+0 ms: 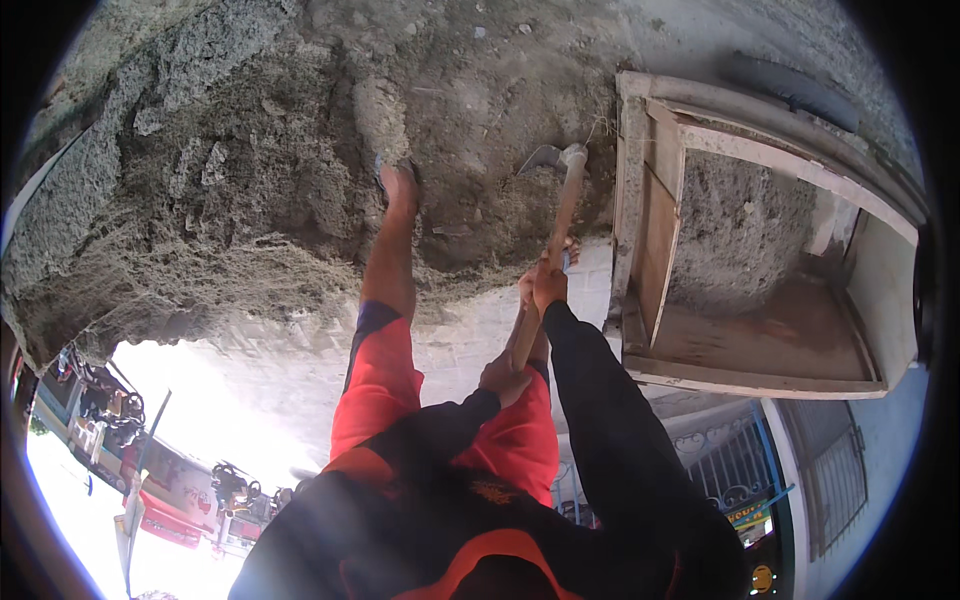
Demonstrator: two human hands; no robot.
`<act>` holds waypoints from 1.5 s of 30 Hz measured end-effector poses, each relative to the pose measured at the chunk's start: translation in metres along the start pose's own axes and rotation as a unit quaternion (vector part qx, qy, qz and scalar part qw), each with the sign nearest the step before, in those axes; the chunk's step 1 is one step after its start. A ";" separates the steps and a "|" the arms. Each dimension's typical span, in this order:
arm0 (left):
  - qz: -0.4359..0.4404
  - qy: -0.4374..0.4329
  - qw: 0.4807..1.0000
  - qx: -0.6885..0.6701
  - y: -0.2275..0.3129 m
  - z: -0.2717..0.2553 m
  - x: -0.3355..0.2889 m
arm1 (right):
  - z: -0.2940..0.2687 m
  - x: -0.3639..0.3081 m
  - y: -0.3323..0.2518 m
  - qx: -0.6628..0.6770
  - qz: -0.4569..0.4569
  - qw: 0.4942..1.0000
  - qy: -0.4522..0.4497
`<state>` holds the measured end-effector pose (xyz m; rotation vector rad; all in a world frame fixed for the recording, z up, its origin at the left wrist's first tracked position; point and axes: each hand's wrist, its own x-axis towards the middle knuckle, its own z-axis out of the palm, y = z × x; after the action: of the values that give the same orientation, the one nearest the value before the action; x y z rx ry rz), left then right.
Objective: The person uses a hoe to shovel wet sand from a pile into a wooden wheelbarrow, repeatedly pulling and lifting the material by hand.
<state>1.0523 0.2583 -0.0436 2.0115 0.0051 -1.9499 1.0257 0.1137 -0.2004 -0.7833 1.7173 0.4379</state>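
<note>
1. The left hand (505,381) was closed around the lower part of a wooden handle (567,205), in front of the person's red shorts (376,405).
2. The right hand (549,284) was wrapped around the same handle, farther up and nearer to the tool's head. Its fingers were folded on the wood, but I cannot tell how hard either hand pressed.
3. The handle belonged to a hoe-like tool, which pointed away from the body, with its metal head (546,157) turned to the left. The head was over the brown soil (480,110), near the left side of a wooden frame (631,200); whether it touched the soil, I could not tell.
4. This frame was like an open box, and a heap of grey, earthy material (740,230) was seen within it.
5. The left foot (400,183) stood on the soil, well apart from the tool's head.
6. On the left side, rough grey-brown material (230,170) was spread widely, and a pale floor (270,350) lay nearer to the person.
</note>
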 end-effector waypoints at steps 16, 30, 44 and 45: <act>-0.094 -0.102 0.953 -0.270 0.025 -0.060 -0.034 | -0.024 -0.118 -0.008 -0.146 -0.087 0.968 -0.184; 0.116 -0.210 0.702 -0.671 0.332 -0.011 -0.148 | -0.430 -0.402 -0.142 -0.493 -0.375 0.785 -0.026; 0.158 -0.094 0.815 -0.550 0.253 0.038 -0.214 | -0.377 -0.364 -0.009 -0.368 -0.416 0.830 -0.059; 0.134 -0.043 0.828 -0.543 0.243 0.028 -0.204 | -0.354 -0.369 -0.009 -0.363 -0.416 0.829 -0.087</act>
<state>1.0700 0.0695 0.2119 1.0698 0.6248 -1.3238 0.8338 -0.0206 0.2537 -1.8706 0.8506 0.5170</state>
